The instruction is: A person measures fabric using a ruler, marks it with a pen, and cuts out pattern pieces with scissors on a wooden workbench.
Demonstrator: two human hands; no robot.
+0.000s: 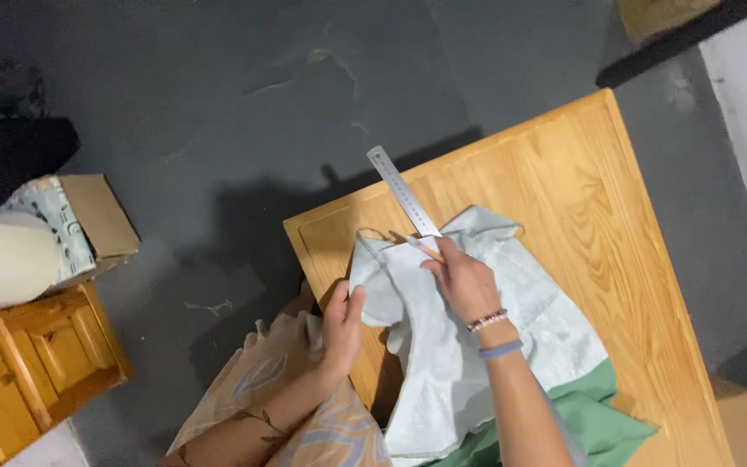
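In the head view, a long flat steel ruler (403, 191) and a pencil (426, 250) are gripped together by the right hand (464, 278) over a pale grey-green cloth (469, 346) spread on the light wooden table (590, 182). The cloth's left edge is pinched by the left hand (341, 324).

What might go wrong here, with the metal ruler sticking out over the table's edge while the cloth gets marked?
The long steel ruler overhangs the wooden table's far edge, so it could probably tip or slide off. The pale grey-green cloth lies wrinkled under the right hand, so a line may come out crooked. The left hand pinches only its edge, so the cloth might shift.
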